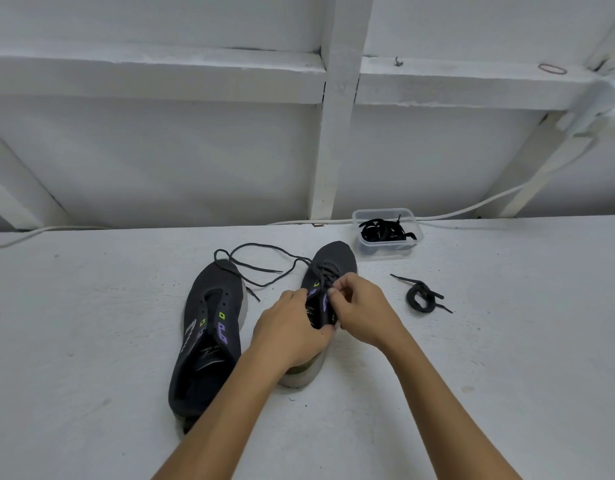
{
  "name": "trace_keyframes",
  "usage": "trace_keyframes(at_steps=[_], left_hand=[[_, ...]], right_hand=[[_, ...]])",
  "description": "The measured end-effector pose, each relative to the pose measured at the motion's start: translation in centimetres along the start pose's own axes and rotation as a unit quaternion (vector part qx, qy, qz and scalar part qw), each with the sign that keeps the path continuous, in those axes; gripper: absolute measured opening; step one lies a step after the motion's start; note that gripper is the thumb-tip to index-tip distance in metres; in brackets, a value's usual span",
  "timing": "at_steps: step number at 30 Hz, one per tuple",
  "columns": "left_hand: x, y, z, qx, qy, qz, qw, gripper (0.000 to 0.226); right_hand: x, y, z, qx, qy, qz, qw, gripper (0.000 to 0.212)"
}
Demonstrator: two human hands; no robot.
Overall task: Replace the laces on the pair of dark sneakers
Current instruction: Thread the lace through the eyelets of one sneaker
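Right sneaker [333, 261] between both hands' grip.

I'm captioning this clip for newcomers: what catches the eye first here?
Both hands meet at centre on the right sneaker: the left hand grips its collar, the right hand pinches its lace. The left sneaker lies beside it, unlaced, and a coiled lace rests right of them.

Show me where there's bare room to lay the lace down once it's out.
Bare table lies right of the right hand, below the coiled lace, and across the whole side left of the left sneaker. It is crowded between the sneakers, where the loose lace sprawls, and near the tub.
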State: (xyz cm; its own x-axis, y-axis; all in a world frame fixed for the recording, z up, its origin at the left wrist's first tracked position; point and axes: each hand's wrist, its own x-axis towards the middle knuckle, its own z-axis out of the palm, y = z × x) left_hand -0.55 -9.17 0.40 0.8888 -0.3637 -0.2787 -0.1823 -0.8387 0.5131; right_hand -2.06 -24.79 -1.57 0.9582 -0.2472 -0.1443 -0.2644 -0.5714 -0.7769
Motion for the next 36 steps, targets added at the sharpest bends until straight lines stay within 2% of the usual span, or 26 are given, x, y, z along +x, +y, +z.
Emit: trace_keyframes(at_steps=[2,4,7,10,15,17,19,21,23,25,27,28,29,33,34,36], left_hand=[[0.0,0.0,0.1,0.002,0.0,0.0,1.0,0.057],[-0.1,-0.1,0.1,0.003,0.004,0.001,1.0,0.055],[-0.3,-0.4,0.2,-0.005,0.019,0.007,1.0,0.055],[-0.3,-0.3,0.3,-0.014,0.022,0.01,1.0,0.054],[-0.2,-0.2,0.2,-0.013,0.015,0.007,1.0,0.054],[-0.2,-0.3,0.2,-0.015,0.014,0.008,1.0,0.053],[-0.1,-0.2,0.2,-0.016,0.013,0.008,1.0,0.052],[0.0,-0.2,0.1,-0.018,0.011,0.006,1.0,0.053],[0.0,-0.2,0.2,-0.022,0.011,0.005,1.0,0.053],[0.0,-0.2,0.3,-0.023,0.012,0.004,1.0,0.053],[-0.1,-0.3,0.4,-0.026,0.009,0.002,1.0,0.057],[-0.1,-0.3,0.4,-0.028,0.007,0.001,1.0,0.06],[-0.1,-0.3,0.5,-0.029,0.007,0.0,1.0,0.061],[-0.1,-0.2,0.3,-0.022,0.009,-0.001,1.0,0.054],[0.0,-0.2,0.3,-0.022,0.008,0.0,1.0,0.053],[0.0,-0.2,0.2,-0.024,0.009,0.0,1.0,0.052]], right_hand=[[0.4,-0.2,-0.4,0.003,0.039,-0.013,0.999,0.009],[0.4,-0.2,-0.3,0.061,0.054,0.011,0.997,0.01],[-0.5,-0.1,0.3,0.137,0.013,0.057,0.989,0.017],[-0.9,0.3,0.6,0.083,-0.01,0.023,0.996,0.019],[0.7,0.1,-1.4,0.042,0.107,-0.026,0.993,0.012],[0.6,0.1,-1.6,0.117,0.079,0.026,0.99,0.016],[-0.2,0.1,-0.8,0.169,0.001,0.085,0.982,0.025],[-0.8,0.4,0.3,0.15,-0.027,0.071,0.986,0.02],[-0.8,0.6,0.7,0.117,-0.004,0.022,0.993,0.011],[-0.2,0.6,0.4,0.095,0.062,-0.006,0.994,0.014],[0.4,0.3,-0.4,0.138,0.168,0.009,0.976,0.014],[0.6,0.2,-0.8,0.18,0.203,0.032,0.962,0.013],[0.8,0.2,-1.2,0.219,0.205,0.06,0.952,0.013],[-0.3,0.3,-0.3,0.225,-0.001,0.14,0.964,0.027],[-0.7,0.3,0.2,0.221,-0.025,0.132,0.966,0.023],[-1.0,0.5,0.8,0.205,-0.018,0.09,0.974,0.013]])
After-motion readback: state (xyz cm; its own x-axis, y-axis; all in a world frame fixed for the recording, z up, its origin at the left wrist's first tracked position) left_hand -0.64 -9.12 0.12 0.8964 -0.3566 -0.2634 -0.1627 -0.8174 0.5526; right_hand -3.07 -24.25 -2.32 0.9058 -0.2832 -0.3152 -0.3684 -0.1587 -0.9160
